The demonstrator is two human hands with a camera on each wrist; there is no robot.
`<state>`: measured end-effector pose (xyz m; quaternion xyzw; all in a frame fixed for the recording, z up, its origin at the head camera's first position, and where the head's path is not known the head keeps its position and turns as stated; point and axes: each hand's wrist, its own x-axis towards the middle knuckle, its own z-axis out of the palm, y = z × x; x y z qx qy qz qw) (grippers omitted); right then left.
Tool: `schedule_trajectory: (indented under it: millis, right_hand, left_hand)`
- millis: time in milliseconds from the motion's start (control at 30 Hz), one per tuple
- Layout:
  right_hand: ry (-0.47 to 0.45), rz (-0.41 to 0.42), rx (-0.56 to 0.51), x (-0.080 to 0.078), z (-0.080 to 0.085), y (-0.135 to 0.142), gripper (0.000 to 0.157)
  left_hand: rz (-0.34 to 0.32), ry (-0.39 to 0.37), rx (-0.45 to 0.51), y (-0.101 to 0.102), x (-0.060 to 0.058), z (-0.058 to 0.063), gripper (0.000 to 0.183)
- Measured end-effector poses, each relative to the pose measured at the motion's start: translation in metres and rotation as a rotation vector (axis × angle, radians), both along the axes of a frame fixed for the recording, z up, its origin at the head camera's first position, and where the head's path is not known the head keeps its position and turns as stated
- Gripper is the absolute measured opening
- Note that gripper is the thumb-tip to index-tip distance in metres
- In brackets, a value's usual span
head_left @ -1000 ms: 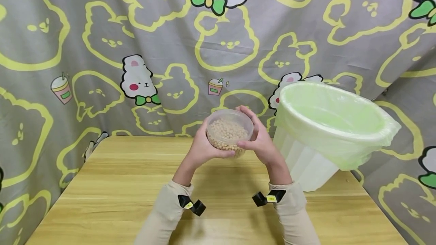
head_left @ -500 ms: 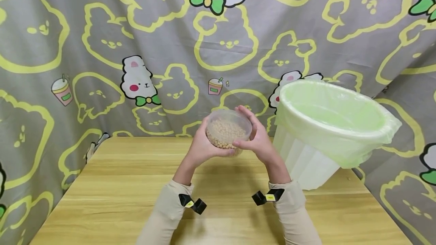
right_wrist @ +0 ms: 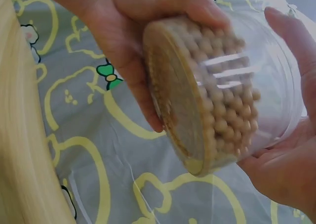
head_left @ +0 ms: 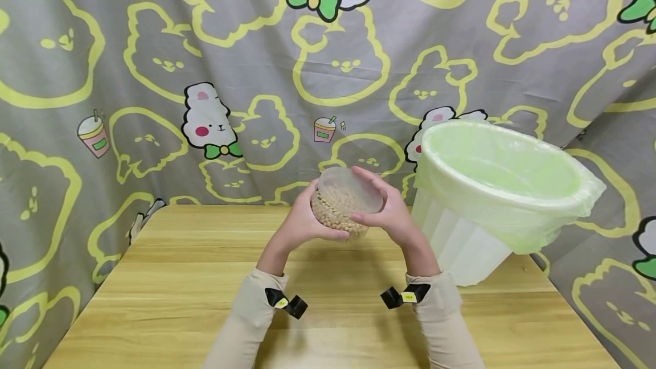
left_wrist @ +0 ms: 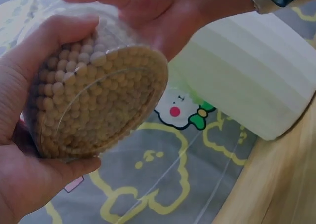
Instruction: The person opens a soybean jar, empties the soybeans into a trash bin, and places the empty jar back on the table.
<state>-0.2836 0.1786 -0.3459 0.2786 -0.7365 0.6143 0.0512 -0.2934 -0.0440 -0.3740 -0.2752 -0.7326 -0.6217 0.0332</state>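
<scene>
Both hands are holding a clear tub (head_left: 332, 216) w/ beige beads (left_wrist: 94, 61), tilted, up over the table (head_left: 179, 289), apart from the white bin (head_left: 456, 244). L hand (head_left: 301, 218) is gripping its side low down, thumb + fingers curling round; R hand (head_left: 393, 212) is gripping nr the top, fingers also curling, thumb in front.

Status: lift is prob. done, tub's clear of the table. Beads are sitting inside, none seen out, so contents prob. untouched; tub isn't being set down or let go yet.

Hard to see: in head view far-side fingers are mostly hiding behind tub. Top's looking cloudy, can't tell if lid's on. Bin's inner bottom isn't showing; forearms are running off-frame.
</scene>
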Motion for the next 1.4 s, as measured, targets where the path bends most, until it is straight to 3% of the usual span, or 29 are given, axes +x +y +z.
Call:
schedule_trajectory:
  millis: [267,633,800,1033,1400]
  right_hand:
    - [-0.018,0.036,-0.026,0.001,0.005,0.003,0.087]
    - [-0.039,-0.033,-0.04,0.002,0.005,0.021,0.081]
    - [-0.122,-0.065,0.029,-0.006,-0.009,0.024,0.075]
    - [-0.234,-0.112,0.15,-0.022,-0.034,0.02,0.08]
    - [-0.273,-0.17,0.402,-0.048,-0.073,0.014,0.102]
  left_hand:
    - [0.027,0.006,0.036,-0.017,-0.007,0.001,0.11]
    - [0.143,0.023,0.179,-0.065,-0.01,0.019,0.107]
    - [0.21,0.048,0.213,-0.084,-0.008,0.024,0.109]
    - [0.231,0.061,0.248,-0.096,-0.009,0.026,0.108]
    - [0.239,0.06,0.254,-0.097,-0.01,0.025,0.11]
